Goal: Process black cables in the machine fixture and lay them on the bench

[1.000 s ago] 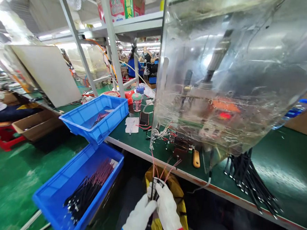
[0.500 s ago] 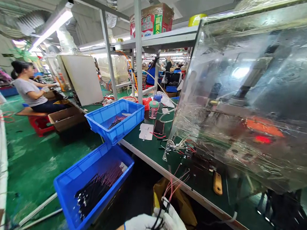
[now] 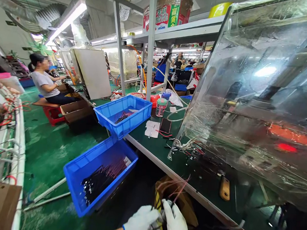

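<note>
My left hand (image 3: 142,222), in a white glove with a blue cuff edge, is closed around black cables that show between and below its fingers. Close beside it, my gloved right hand (image 3: 176,223) pinches the same small bunch of cables. Thin red wire ends (image 3: 178,193) stick up past the right fingertips and lean to the right. Both hands are low in the view, in front of a brown and yellow bag (image 3: 191,211) at the bench edge. The fingers partly hide the cables.
Two blue bins, an upper bin (image 3: 121,129) and a lower bin (image 3: 73,179), hold red-and-black cables. On the green bench (image 3: 157,153) are a phone (image 3: 165,125), a jar (image 3: 161,108) and a wooden handle (image 3: 225,188). A plastic-wrapped machine guard (image 3: 222,98) stands right. A person (image 3: 47,82) sits far left.
The hands have moved slightly apart, the left one shifting leftward. The red wire ends now lean further right. The camera view has shifted, so the surroundings mostly appear further right.
</note>
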A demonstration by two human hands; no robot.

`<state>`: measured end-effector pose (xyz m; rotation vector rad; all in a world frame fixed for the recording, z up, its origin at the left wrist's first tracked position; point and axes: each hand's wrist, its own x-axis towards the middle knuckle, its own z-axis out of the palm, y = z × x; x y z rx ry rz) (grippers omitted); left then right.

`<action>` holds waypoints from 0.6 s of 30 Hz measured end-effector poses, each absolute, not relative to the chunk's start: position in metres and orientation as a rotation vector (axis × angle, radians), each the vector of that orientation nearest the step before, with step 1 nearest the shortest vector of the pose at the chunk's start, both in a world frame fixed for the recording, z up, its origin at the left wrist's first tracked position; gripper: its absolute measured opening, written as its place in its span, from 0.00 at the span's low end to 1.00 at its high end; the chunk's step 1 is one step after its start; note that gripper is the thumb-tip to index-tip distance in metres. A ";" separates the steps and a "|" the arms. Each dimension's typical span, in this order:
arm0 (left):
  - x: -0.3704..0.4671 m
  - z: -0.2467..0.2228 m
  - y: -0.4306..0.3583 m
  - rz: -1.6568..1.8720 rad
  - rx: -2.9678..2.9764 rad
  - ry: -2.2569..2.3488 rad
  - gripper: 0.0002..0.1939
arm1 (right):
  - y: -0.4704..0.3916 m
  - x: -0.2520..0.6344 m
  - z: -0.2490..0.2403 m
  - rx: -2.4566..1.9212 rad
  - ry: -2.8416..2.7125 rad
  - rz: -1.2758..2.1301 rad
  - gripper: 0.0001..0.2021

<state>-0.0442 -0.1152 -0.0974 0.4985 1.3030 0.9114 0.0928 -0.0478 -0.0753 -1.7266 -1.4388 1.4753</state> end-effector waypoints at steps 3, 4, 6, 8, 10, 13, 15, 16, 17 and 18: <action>-0.065 -0.076 -0.119 0.992 0.497 1.286 0.27 | -0.052 0.083 -0.072 -1.651 -1.216 1.544 0.21; -0.078 -0.070 -0.119 1.006 0.578 1.372 0.26 | -0.053 0.080 -0.072 -1.521 -1.114 1.614 0.22; -0.113 -0.064 -0.122 1.012 0.648 1.509 0.25 | -0.054 0.074 -0.071 -1.224 -0.906 1.738 0.23; -0.156 -0.066 -0.128 0.990 0.699 1.704 0.24 | -0.054 0.072 -0.068 -1.074 -0.761 1.799 0.24; -0.201 -0.073 -0.139 0.847 0.768 1.988 0.22 | -0.053 0.072 -0.063 -1.058 -0.715 1.806 0.24; -0.254 -0.087 -0.163 0.280 1.037 2.392 0.19 | -0.051 0.074 -0.052 -1.088 -0.805 1.760 0.24; -0.272 -0.095 -0.173 0.078 1.059 2.462 0.22 | -0.050 0.077 -0.044 -1.126 -0.946 1.690 0.22; -0.276 -0.097 -0.175 0.007 1.077 2.480 0.25 | -0.049 0.078 -0.041 -1.154 -1.023 1.645 0.22; -0.275 -0.098 -0.173 -0.032 1.116 2.494 0.27 | -0.049 0.079 -0.039 -1.187 -1.094 1.598 0.21; -0.271 -0.097 -0.167 -0.054 1.192 2.504 0.27 | -0.048 0.081 -0.036 -1.226 -1.153 1.552 0.21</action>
